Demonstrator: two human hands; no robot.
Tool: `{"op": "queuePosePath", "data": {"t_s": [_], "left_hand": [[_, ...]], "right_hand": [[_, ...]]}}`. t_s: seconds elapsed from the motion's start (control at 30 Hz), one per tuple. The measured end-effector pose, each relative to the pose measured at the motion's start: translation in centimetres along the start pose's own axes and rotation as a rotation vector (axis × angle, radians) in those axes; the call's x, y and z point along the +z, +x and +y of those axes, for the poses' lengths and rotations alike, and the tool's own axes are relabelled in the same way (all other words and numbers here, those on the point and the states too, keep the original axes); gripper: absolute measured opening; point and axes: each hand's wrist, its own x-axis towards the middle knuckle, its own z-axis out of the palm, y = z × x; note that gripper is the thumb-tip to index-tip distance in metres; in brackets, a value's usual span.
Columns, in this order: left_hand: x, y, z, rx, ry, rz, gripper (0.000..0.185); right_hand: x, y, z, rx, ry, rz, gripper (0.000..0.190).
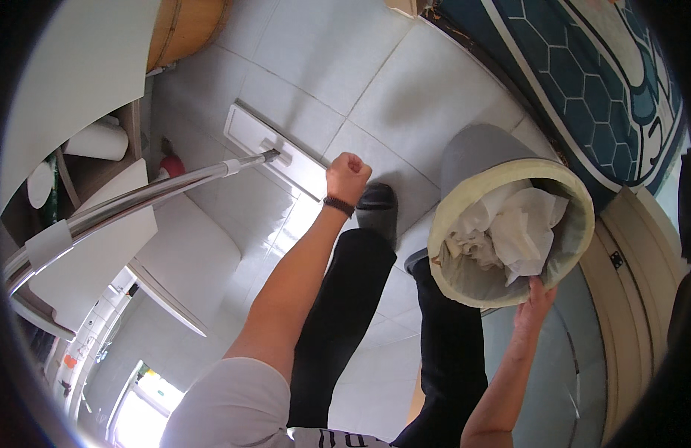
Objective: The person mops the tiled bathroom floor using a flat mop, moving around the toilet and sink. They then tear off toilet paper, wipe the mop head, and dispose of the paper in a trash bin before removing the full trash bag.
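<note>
My right hand [535, 302] grips the lower rim of a grey waste bin [479, 151]. The bin is tilted so that its mouth faces me. A pale yellow bin liner [449, 241] is folded over the rim, and crumpled white tissue paper [521, 235] lies inside. My left hand [348, 173] is closed in a fist above the floor, with a dark bracelet on its wrist; nothing shows in it. Just beyond that fist, a flat mop [275, 154] rests its white head on the tiles. Its metal pole [155, 196] slants off to the left.
Left of me, an open cabinet [107, 173] holds a white paper roll [99, 140]. A wooden tub [186, 33] stands at the upper left. On the right are a dark teal patterned mat [580, 73] and a beige door frame [619, 291]. Grey tiles [379, 84] cover the floor.
</note>
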Motion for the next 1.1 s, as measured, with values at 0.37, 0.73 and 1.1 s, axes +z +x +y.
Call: {"op": "queuePosePath", "data": {"t_s": [0.37,0.73,1.1], "left_hand": [[-10.8,-14.0,18.4,0.343,-0.508,-0.446,0.017],[-1.0,-19.2,21.8,0.631,0.071,-0.636,0.026],[-2.3,-16.6,23.6,0.869,0.239,-0.555,0.01]], "right_hand": [[0.3,-0.2,-0.5,-0.035,-0.078,0.001,0.053],[-1.6,-2.0,-1.5,0.226,0.005,-0.09,0.039],[-2.6,-5.0,-0.4,0.49,0.319,-0.203,0.034]]}}
